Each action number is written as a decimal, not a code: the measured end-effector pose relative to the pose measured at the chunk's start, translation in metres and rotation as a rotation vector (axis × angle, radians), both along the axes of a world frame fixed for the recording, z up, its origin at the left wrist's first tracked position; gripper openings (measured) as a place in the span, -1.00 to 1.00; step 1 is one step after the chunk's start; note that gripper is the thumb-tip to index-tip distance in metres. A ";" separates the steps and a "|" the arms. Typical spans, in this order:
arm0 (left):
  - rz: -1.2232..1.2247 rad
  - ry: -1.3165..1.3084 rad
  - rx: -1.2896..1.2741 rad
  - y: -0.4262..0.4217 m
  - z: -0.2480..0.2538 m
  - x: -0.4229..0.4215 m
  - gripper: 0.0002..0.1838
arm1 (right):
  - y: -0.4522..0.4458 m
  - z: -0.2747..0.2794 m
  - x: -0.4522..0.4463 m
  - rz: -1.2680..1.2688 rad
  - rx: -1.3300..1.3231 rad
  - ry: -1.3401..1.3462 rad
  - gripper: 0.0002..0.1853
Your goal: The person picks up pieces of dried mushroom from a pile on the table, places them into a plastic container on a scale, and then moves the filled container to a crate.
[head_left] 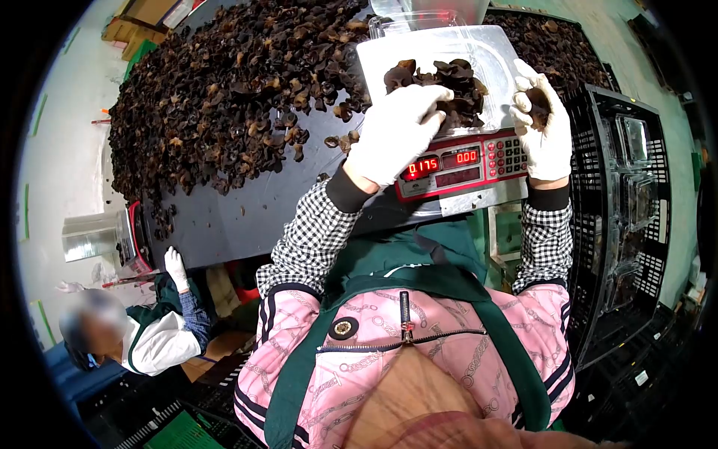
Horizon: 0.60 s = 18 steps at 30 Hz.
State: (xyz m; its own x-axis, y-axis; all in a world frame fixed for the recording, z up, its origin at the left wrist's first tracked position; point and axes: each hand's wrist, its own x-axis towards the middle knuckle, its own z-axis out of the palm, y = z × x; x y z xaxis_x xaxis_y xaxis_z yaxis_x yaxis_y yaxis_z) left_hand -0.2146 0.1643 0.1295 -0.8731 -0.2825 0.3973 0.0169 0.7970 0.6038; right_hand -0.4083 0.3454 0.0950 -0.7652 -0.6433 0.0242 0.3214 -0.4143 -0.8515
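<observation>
Dark brown wood-ear-like pieces (467,93) lie in a clear plastic tray (501,112) on the white plate of a red scale (456,173), whose display reads 0.175. My left hand (400,131), in a white glove, is over the tray's left side with its fingers bent onto the pieces; what lies between its fingertips is hidden. To the right of the tray, my right hand (544,127), also gloved, is curled around a dark piece (538,108).
A large heap of dark pieces (224,90) covers the table (262,217). Black crates (621,217) holding clear containers (636,194) stand at the right. A co-worker (142,329) is at the lower left, beside another scale (137,238).
</observation>
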 end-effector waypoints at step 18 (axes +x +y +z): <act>0.624 0.058 0.305 -0.099 -0.021 0.136 -0.81 | 0.038 -0.007 0.026 0.154 -0.223 -0.351 -0.49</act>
